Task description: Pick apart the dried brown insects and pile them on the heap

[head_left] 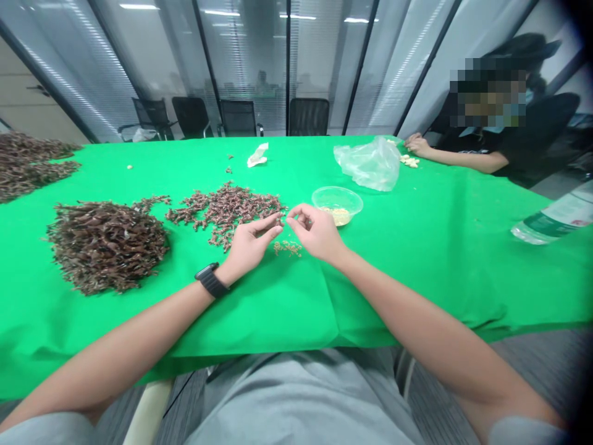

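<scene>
My left hand (251, 242), with a dark watch on its wrist, pinches what looks like a small brown dried piece (280, 222) between thumb and fingers. Close beside it, my right hand (319, 232) is closed with thumb and fingertips together; what they hold, if anything, is too small to make out. Behind my left hand spreads a loose heap of brown, knobbly dried pieces (241, 207). Small yellowish crumbs (287, 248) lie on the cloth under my fingertips. A clear plastic bowl (353, 204) with pale yellow bits (340, 216) in it stands just behind my right hand.
A big mound of brown dried stalks (109, 247) rises at left, with more stalks (30, 164) at far left. On the green cloth (417, 247) are a crumpled plastic bag (370, 162), white paper (258, 155) and a lying bottle (556, 213). Another person's hand (417, 145) rests near pale pieces (409, 161).
</scene>
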`<action>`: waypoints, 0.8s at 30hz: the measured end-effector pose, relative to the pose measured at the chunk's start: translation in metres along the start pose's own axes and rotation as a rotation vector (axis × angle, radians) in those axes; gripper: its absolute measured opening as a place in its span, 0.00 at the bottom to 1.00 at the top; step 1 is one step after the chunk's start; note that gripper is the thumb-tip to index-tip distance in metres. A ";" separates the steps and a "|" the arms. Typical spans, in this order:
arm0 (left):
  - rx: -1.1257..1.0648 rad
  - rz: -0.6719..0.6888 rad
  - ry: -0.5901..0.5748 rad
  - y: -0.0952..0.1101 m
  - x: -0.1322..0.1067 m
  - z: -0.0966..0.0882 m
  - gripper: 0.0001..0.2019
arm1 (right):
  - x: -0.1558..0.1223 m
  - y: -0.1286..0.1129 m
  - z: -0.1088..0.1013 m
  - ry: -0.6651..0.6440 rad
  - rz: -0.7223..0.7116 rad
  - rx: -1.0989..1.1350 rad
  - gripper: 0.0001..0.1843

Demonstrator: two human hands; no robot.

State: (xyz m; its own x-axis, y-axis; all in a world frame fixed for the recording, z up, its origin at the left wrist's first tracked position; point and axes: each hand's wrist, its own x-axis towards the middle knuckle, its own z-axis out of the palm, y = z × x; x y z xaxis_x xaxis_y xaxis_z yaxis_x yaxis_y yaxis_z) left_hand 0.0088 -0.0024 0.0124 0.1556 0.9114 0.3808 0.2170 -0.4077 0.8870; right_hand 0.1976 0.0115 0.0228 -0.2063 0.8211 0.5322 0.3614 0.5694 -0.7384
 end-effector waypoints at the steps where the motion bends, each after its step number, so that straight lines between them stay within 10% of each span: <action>1: -0.014 -0.012 -0.006 0.001 0.000 0.000 0.25 | 0.000 0.000 -0.001 0.007 -0.055 -0.066 0.07; 8: -0.022 0.028 -0.026 0.001 -0.001 0.002 0.24 | -0.003 0.001 0.002 -0.011 -0.155 -0.150 0.07; 18: 0.288 0.293 -0.003 -0.003 0.001 -0.005 0.19 | 0.002 -0.014 0.007 -0.210 0.637 0.766 0.19; 24: 0.172 0.175 0.013 -0.005 0.002 -0.004 0.22 | 0.002 -0.012 0.004 -0.119 0.540 0.608 0.18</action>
State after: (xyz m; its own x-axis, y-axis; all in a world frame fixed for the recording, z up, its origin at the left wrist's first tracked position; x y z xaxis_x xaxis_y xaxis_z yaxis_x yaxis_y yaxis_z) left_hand 0.0041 0.0014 0.0098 0.1927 0.8263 0.5293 0.3488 -0.5618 0.7501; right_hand 0.1892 0.0070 0.0309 -0.2520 0.9676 0.0170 -0.1099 -0.0112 -0.9939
